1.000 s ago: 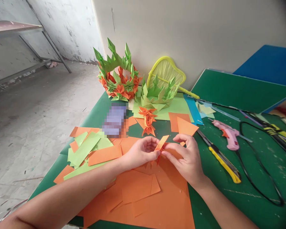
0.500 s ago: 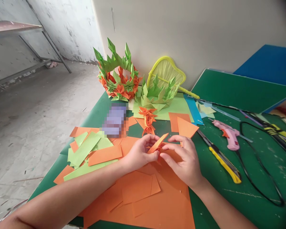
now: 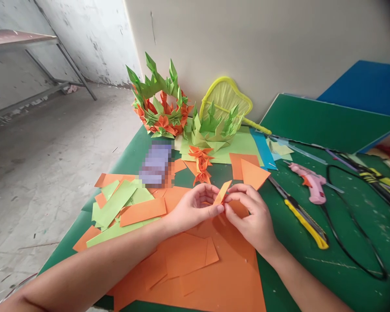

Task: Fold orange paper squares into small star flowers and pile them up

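A small folded orange paper piece (image 3: 222, 193) is held up between both hands above a large orange sheet (image 3: 227, 268). My left hand (image 3: 195, 208) pinches it from the left, thumb in front. From the right, my right hand (image 3: 251, 216) closes its fingertips on the piece's edge. Just beyond the hands lie several orange paper flowers (image 3: 202, 164) in a short row. Behind them a green paper crown (image 3: 214, 132) stands on light green sheets, and a taller green and orange crown (image 3: 162, 117) stands to its left.
Cut orange and green papers (image 3: 117, 203) lie left, below a blurred rectangular object (image 3: 156, 162). On the right are a yellow cutter (image 3: 307, 223), a pink glue gun (image 3: 312, 184) with black cable, and pliers. A yellow net (image 3: 227, 97) leans on the wall.
My right fingers have come together onto the paper piece; they were spread apart before. The piece has turned more upright and moved slightly right, with my left thumb following.
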A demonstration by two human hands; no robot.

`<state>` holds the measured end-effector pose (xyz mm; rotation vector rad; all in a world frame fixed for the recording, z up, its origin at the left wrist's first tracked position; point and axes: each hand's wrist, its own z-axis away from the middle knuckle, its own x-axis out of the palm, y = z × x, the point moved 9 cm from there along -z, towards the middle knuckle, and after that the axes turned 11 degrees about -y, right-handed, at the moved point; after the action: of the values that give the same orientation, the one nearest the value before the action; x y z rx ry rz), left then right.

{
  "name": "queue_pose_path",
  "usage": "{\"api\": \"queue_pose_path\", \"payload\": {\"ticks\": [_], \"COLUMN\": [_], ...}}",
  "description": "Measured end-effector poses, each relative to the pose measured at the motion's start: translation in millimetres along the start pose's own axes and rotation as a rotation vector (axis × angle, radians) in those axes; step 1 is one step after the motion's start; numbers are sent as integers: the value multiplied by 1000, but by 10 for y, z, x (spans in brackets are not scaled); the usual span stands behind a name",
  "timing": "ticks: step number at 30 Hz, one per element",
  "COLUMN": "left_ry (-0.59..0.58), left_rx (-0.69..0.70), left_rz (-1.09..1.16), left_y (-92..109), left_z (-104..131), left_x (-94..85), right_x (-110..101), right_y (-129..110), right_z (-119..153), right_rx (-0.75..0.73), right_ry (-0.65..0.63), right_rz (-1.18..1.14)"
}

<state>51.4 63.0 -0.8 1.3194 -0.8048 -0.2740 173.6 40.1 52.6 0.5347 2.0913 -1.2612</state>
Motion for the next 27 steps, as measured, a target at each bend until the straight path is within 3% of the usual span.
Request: {"api": "queue_pose_path", "payload": {"ticks": [5, 10, 16, 27], "left_ry": [81, 86, 105, 110], "left_rx": [-42, -106, 34, -80], "left_rz": [-20, -149, -97, -172], "left_y": [-41, -124, -19, -58], "left_z": [4, 10, 6, 11], "left_x": [-85, -140, -147, -207], "right_x": [-47, -63, -44, -45], "right_y": [-4, -70, -157, -176], "right_z": [10, 9, 2, 4], "right_rx": [-28, -89, -148, -179], "right_ry": [43, 62, 53, 48], "right_rz": [67, 176, 239, 245]}}
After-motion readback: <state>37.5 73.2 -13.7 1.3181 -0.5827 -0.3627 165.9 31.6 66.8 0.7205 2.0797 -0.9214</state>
